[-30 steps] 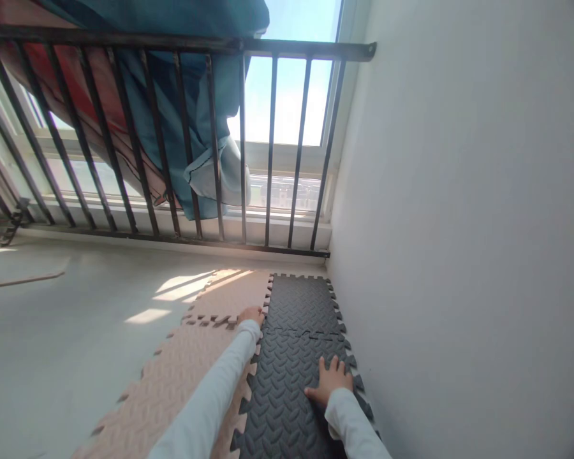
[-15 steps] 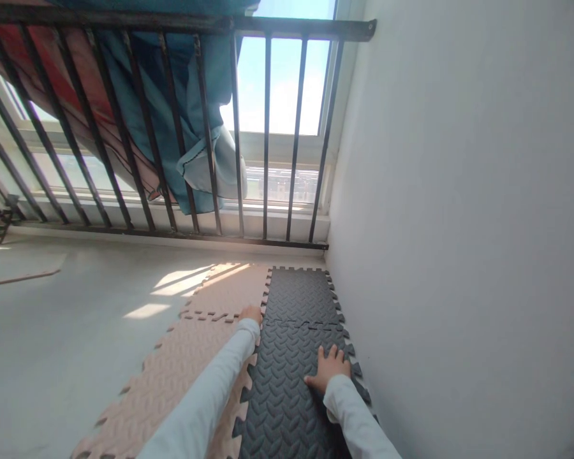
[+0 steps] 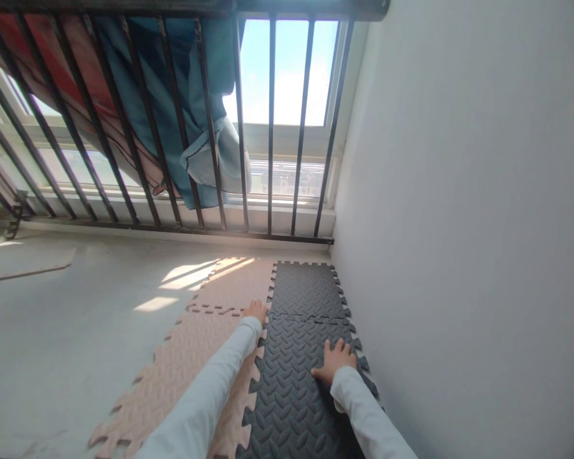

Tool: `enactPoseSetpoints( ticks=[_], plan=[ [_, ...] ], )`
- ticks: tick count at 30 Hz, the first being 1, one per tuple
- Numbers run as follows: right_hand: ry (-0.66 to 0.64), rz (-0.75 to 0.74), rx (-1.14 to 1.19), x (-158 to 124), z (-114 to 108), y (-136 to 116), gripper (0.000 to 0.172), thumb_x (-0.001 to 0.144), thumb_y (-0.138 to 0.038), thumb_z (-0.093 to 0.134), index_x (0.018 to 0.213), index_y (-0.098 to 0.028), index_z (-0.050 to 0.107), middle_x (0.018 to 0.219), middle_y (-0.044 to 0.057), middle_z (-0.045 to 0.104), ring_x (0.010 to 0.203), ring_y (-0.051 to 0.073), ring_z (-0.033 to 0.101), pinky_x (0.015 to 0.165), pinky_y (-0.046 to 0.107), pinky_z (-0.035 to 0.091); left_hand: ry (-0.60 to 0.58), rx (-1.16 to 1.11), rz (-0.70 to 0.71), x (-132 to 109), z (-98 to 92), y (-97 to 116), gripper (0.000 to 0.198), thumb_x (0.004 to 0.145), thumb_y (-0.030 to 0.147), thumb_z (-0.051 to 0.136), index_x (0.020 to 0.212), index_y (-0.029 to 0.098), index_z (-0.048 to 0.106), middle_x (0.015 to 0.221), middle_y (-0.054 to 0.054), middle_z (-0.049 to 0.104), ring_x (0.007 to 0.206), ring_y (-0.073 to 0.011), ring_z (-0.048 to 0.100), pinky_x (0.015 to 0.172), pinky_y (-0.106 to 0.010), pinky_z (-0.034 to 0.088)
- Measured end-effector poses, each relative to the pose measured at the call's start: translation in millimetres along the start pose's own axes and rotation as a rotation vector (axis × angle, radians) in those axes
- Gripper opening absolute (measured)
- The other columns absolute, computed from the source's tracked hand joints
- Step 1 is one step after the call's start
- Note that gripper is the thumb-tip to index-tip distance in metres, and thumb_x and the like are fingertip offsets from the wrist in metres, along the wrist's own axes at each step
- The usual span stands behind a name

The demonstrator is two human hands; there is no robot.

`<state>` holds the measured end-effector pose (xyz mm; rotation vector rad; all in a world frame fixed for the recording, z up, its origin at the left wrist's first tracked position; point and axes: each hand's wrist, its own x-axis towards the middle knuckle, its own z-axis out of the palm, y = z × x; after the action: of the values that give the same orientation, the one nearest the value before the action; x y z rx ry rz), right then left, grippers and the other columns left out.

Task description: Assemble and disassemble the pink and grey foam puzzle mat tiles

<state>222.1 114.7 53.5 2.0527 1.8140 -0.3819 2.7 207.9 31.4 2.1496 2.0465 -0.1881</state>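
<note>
My left hand (image 3: 255, 310) lies on the beige foam mats, palm down, at the inner end of the seam between the near beige tile (image 3: 191, 363) and the far beige tile (image 3: 242, 284). Its fingers are stretched out and hold nothing. My right hand (image 3: 335, 361) presses on the near black foam tile (image 3: 287, 376), fingers spread. Beyond that tile, a far black tile (image 3: 309, 287) joins it along a toothed seam. Between the beige and black rows a toothed gap shows, widening toward me.
A white wall (image 3: 469, 242) rises close along the black tiles' right side. Dark metal railing (image 3: 272, 127) crosses the far end, with blue cloth (image 3: 172, 115) and red cloth (image 3: 71, 76) hanging behind it. On the grey floor (image 3: 67, 357) at left lies a thin strip (image 3: 29, 274).
The whole view has shifted slightly, so the mats and railing sit a little higher and further right. Both hands stay at nearly the same places on the mats.
</note>
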Motion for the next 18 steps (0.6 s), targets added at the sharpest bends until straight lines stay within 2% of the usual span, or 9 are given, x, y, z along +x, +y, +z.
enactPoseSetpoints(
  ticks=[5,10,14,18],
  plan=[
    [-0.012,0.007,-0.009,0.4,-1.2,0.1,0.095,0.06,-0.059,0.058,0.135,-0.013,0.024,0.139,0.025,0.019,0.125,0.04,0.022,0.095,0.05,0.024,0.061,-0.008,-0.057,-2.6,6.6,-1.4,0.033,0.077,0.025,0.04,0.104,0.029,0.059,0.125,-0.008,0.044,0.117,-0.0266,0.034,0.091,-0.047,0.032],
    [-0.001,0.001,-0.009,-0.7,0.3,1.3,0.093,0.063,-0.059,0.055,0.136,-0.012,0.023,0.139,0.025,0.019,0.126,0.039,0.021,0.095,0.05,0.023,0.039,-0.042,0.02,-8.6,27.8,-26.2,0.044,0.082,0.038,0.032,0.126,0.037,0.037,0.141,-0.001,0.029,0.126,-0.0269,0.022,0.099,-0.058,0.012],
    [0.001,0.002,-0.011,0.0,1.8,1.4,0.092,0.062,-0.06,0.055,0.136,-0.013,0.023,0.139,0.024,0.019,0.126,0.038,0.021,0.096,0.049,0.023,0.049,-0.009,0.094,-17.8,32.9,-44.2,0.044,0.084,0.042,0.026,0.127,0.037,0.036,0.142,0.0,0.027,0.127,-0.027,0.02,0.099,-0.057,0.011],
    [-0.008,0.014,-0.023,1.2,1.4,0.7,0.092,0.063,-0.059,0.055,0.136,-0.013,0.023,0.139,0.025,0.019,0.126,0.038,0.021,0.095,0.048,0.023,0.033,0.008,0.1,-22.6,27.2,-44.3,0.046,0.082,0.049,0.027,0.126,0.04,0.037,0.142,0.0,0.027,0.127,-0.029,0.022,0.099,-0.058,0.011]
  ],
)
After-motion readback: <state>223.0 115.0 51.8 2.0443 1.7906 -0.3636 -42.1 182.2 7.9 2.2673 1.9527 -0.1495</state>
